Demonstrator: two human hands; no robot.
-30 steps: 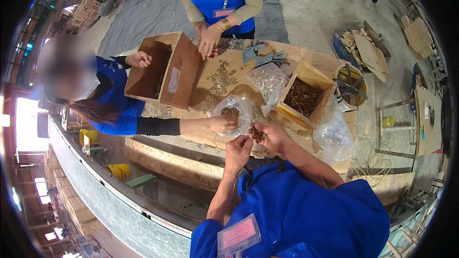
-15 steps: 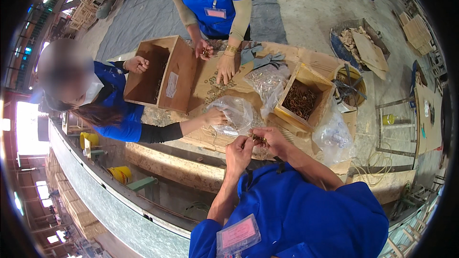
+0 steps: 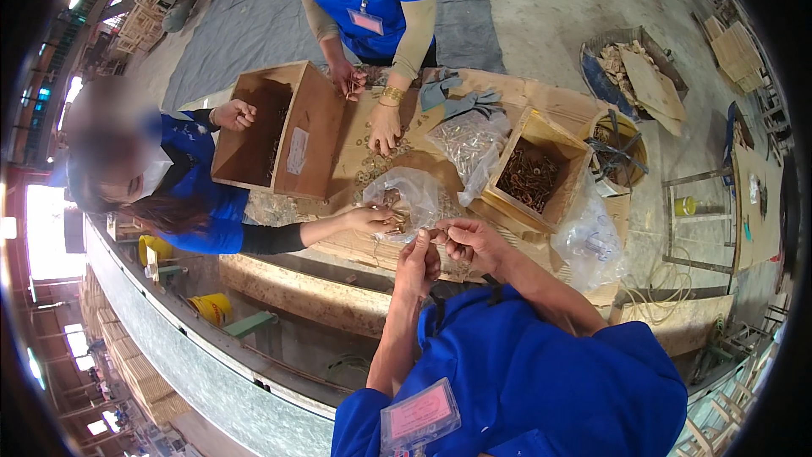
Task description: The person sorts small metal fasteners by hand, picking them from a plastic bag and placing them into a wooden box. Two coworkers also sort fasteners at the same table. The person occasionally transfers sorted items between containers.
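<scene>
My left hand (image 3: 420,256) and my right hand (image 3: 468,241) meet over the near edge of the wooden table (image 3: 338,247), fingers pinched together on a small metal fastener between them. Just beyond them lies a clear plastic bag (image 3: 412,197) with small metal parts in it. A co-worker's hand (image 3: 370,219) reaches in from the left and touches that bag. Right of my hands stands an open cardboard box of rusty screws (image 3: 531,176).
A large open cardboard box (image 3: 275,131) stands at the left with a co-worker's hand on its rim. Another person in blue across the table presses a hand on loose washers (image 3: 378,156). A bag of shiny parts (image 3: 470,137), grey gloves (image 3: 461,98) and a yellow bucket (image 3: 617,148) lie further off.
My hands have stayed together over the table edge, shifting slightly. The person across the table has moved their hands from the box rim onto the washers.
</scene>
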